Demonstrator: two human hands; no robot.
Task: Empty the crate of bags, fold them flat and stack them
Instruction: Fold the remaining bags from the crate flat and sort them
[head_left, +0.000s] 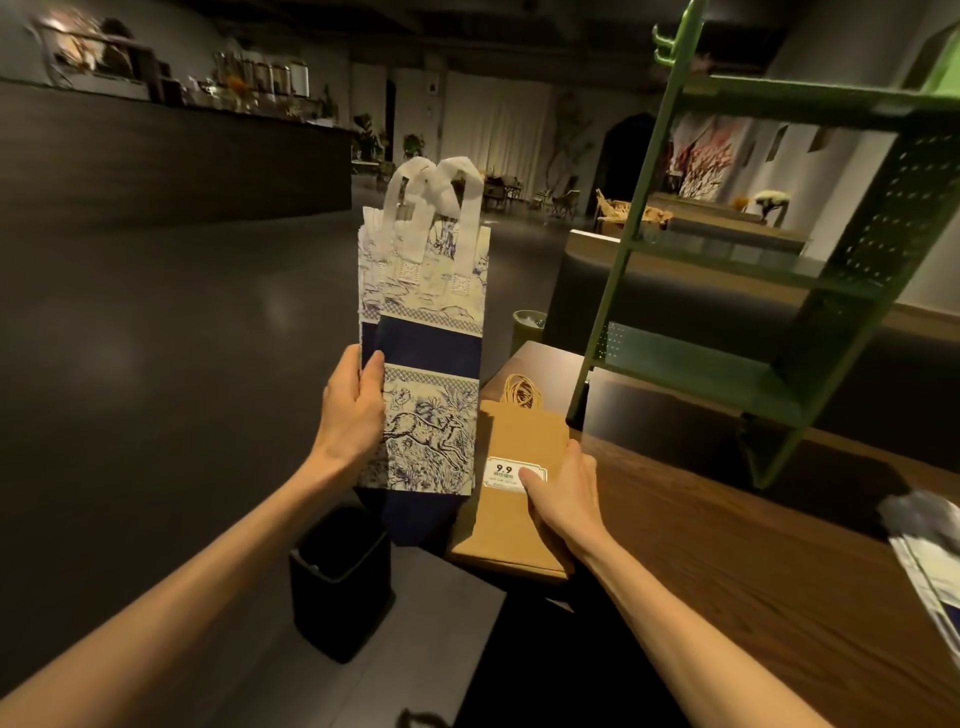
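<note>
Wooden table (727, 545) carries green shelf (779, 291). Blue-white patterned bag (428, 364) upright over floor, left of table; left hand (353, 415) grips its left edge. Brown paper bag (514, 499) flat at table corner, right hand (563, 493) pressing on it, fingers straight. Black bin (340, 582) on floor below.

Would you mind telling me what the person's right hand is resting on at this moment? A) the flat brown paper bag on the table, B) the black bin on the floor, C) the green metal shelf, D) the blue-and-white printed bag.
A: the right hand lies with straight fingers on the flat brown paper bag on the wooden table, while the left hand holds the blue-and-white printed bag upright.
</note>
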